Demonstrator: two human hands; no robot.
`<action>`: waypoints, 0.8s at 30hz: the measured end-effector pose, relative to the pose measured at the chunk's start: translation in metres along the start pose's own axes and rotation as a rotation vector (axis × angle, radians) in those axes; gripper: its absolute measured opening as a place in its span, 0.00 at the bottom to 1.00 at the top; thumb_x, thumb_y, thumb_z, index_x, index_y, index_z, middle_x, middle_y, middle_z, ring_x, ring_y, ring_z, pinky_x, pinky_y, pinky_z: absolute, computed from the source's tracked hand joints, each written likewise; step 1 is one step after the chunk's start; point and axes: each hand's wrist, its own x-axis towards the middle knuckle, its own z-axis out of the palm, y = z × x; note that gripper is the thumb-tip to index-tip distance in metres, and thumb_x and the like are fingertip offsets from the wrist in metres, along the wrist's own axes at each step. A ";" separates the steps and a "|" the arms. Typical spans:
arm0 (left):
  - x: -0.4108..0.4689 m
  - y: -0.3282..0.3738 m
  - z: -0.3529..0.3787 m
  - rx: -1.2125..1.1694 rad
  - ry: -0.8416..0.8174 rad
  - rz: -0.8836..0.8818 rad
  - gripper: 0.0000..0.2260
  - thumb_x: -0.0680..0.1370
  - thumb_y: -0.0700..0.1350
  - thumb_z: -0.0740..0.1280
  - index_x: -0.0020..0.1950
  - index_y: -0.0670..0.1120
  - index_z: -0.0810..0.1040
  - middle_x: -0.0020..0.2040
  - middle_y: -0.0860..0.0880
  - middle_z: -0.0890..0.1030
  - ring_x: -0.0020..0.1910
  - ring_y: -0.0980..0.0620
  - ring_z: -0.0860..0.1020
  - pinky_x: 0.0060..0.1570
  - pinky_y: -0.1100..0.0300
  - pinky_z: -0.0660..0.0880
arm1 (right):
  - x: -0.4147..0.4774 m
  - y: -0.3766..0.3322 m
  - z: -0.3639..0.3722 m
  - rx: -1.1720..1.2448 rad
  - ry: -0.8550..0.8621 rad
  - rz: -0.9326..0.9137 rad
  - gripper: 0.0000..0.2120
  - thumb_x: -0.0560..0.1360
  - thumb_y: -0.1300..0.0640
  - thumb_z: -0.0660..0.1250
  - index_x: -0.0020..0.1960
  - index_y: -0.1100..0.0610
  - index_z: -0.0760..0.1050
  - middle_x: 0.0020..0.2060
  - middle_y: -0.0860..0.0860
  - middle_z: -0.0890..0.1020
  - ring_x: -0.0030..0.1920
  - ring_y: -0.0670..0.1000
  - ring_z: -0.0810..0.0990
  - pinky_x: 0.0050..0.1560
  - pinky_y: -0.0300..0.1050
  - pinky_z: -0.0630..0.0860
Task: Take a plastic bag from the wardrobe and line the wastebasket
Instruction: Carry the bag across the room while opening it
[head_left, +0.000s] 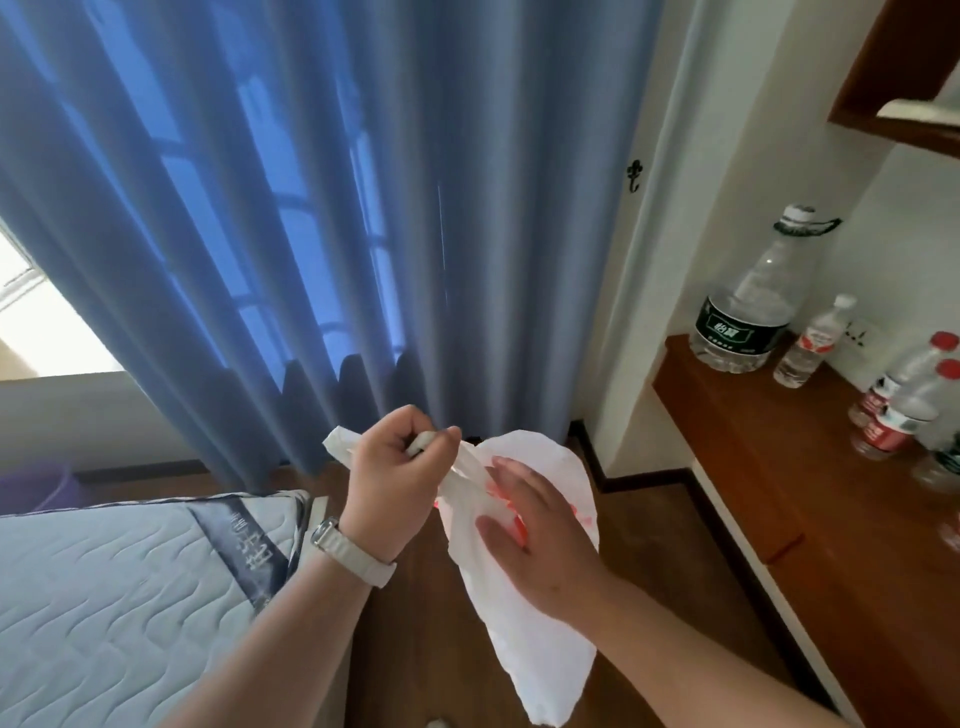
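Two bare forearms reach in from the bottom edge, and between the hands hangs a white plastic bag with red print on it, held in the air above the wooden floor. The left hand is curled into a fist and pinches a twisted strip at the top of the bag; a pale wristwatch sits on that wrist. The right hand is spread flat, fingers apart, lying against the front of the bag just below the left hand, with the bag's body drooping down behind and beneath it.

To the left, a quilted grey mattress fills the lower corner, its end near the left forearm. Behind the hands, a blue curtain hangs almost to the floor, with bright window light showing at its left edge. To the right, a reddish wooden surface along the white wall carries a large clear water bottle with a dark label and several smaller bottles with red labels beside it.
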 end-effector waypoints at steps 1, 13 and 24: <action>0.018 -0.008 -0.003 -0.010 -0.010 -0.003 0.20 0.74 0.35 0.70 0.29 0.46 0.64 0.24 0.57 0.65 0.26 0.58 0.65 0.28 0.68 0.65 | 0.017 -0.002 0.001 -0.011 -0.009 0.006 0.32 0.72 0.25 0.45 0.73 0.35 0.56 0.73 0.35 0.63 0.67 0.35 0.61 0.73 0.43 0.58; 0.178 -0.073 -0.048 -0.073 -0.011 -0.048 0.23 0.74 0.34 0.69 0.26 0.54 0.67 0.24 0.58 0.66 0.26 0.58 0.65 0.29 0.66 0.68 | 0.191 -0.032 0.034 -0.053 -0.038 -0.013 0.22 0.73 0.27 0.47 0.65 0.26 0.51 0.70 0.29 0.60 0.66 0.31 0.59 0.72 0.39 0.56; 0.306 -0.140 -0.069 0.023 0.224 -0.132 0.14 0.68 0.43 0.69 0.27 0.51 0.67 0.25 0.58 0.67 0.26 0.57 0.65 0.29 0.64 0.66 | 0.372 -0.016 0.077 0.043 -0.272 -0.179 0.22 0.79 0.37 0.57 0.71 0.34 0.55 0.71 0.35 0.64 0.64 0.36 0.61 0.73 0.44 0.61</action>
